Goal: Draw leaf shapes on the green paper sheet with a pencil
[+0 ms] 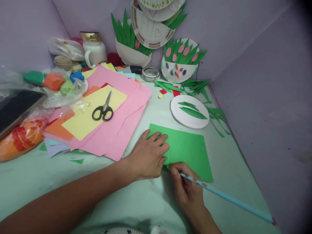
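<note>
A sheet of green paper [187, 146] lies on the table in front of me. Across its left part my left hand [148, 156] rests flat with the fingers spread, pressing on the sheet. My right hand [188, 187] pinches a light blue pencil [226, 196] near its point, at the lower left edge of the green paper. The pencil's long end slants down to the right. Its tip is small and partly hidden by the fingers. Beyond the sheet sits a white round disc [180, 122] bearing green leaf-shaped cutouts [192, 113].
Black-handled scissors [103, 112] lie on yellow paper [80, 125] atop a pile of pink paper [131, 130]. Decorated paper plates [180, 73] lean on the wall. A white mug [96, 53], a tape roll [150, 74], a dark tablet-like object [18, 107] and green scraps [216, 113] surround the work area.
</note>
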Tool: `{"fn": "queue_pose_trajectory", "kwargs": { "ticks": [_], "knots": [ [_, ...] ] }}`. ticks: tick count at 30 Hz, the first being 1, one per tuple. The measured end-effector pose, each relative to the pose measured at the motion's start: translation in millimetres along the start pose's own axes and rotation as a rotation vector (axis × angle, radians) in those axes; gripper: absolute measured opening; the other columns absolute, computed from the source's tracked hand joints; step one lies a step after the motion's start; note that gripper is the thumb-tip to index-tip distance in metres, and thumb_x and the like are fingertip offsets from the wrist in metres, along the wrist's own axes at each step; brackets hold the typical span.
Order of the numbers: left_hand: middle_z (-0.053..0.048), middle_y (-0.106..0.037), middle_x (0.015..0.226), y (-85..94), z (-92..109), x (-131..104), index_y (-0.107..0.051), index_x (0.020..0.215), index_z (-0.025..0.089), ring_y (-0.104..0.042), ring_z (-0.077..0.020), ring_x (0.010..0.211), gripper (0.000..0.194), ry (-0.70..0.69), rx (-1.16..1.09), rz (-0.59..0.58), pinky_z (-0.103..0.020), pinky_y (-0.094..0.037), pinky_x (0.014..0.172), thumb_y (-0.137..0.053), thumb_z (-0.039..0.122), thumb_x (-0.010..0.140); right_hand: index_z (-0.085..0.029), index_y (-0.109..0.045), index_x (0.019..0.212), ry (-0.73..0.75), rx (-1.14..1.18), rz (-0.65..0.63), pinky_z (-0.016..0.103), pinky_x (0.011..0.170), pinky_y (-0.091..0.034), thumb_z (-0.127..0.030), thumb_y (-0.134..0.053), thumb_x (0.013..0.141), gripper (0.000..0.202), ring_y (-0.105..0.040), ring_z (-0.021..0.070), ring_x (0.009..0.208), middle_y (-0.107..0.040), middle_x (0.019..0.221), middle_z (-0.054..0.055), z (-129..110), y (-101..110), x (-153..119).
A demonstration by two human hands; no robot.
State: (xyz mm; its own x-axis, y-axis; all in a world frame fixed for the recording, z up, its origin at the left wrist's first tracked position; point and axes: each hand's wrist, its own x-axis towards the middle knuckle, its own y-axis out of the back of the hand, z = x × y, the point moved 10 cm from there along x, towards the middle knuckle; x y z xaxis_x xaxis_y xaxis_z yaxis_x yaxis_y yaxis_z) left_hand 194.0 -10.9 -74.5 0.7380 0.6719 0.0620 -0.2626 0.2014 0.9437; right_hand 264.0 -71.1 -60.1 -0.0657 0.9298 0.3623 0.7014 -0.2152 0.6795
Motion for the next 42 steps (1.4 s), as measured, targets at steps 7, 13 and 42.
{"fn": "queue_pose_trajectory", "kwargs": {
  "ticks": [7, 13, 42],
  "knots": [
    [-0.011, -0.046, 0.141, -1.5, 0, -1, -0.055, 0.106, 0.017, -0.039, -0.0306, 0.129, 0.024, -0.005, 0.003, 0.009, -0.056, -0.026, 0.106, -0.051, 0.029, 0.086, -0.02, -0.052, 0.076, -0.037, 0.052, -0.028, 0.023, 0.052, -0.033, -0.018, -0.044, 0.092, 0.018, -0.047, 0.0104, 0.053, -0.05, 0.06, -0.004, 1, -4, -7],
    [-0.01, -0.046, 0.141, -2.0, -1, -1, -0.055, 0.106, 0.018, -0.038, -0.0302, 0.13, 0.024, 0.0, 0.003, 0.005, -0.056, -0.025, 0.106, -0.051, 0.029, 0.086, -0.02, -0.054, 0.074, -0.111, 0.165, -0.05, 0.022, 0.05, -0.033, -0.022, -0.045, 0.092, 0.02, -0.047, 0.0104, 0.053, -0.049, 0.059, -0.004, 11, -7, -13],
    [-0.007, -0.046, 0.142, -2.5, -6, -1, -0.054, 0.106, 0.019, -0.035, -0.0268, 0.132, 0.029, 0.031, -0.095, -0.026, -0.051, -0.02, 0.11, -0.06, 0.028, 0.08, -0.021, -0.061, 0.085, -0.13, 0.259, -0.037, 0.023, 0.057, -0.047, -0.021, -0.048, 0.092, 0.015, -0.06, 0.0128, 0.063, -0.063, 0.071, -0.001, 26, -12, 29]
  ]
}}
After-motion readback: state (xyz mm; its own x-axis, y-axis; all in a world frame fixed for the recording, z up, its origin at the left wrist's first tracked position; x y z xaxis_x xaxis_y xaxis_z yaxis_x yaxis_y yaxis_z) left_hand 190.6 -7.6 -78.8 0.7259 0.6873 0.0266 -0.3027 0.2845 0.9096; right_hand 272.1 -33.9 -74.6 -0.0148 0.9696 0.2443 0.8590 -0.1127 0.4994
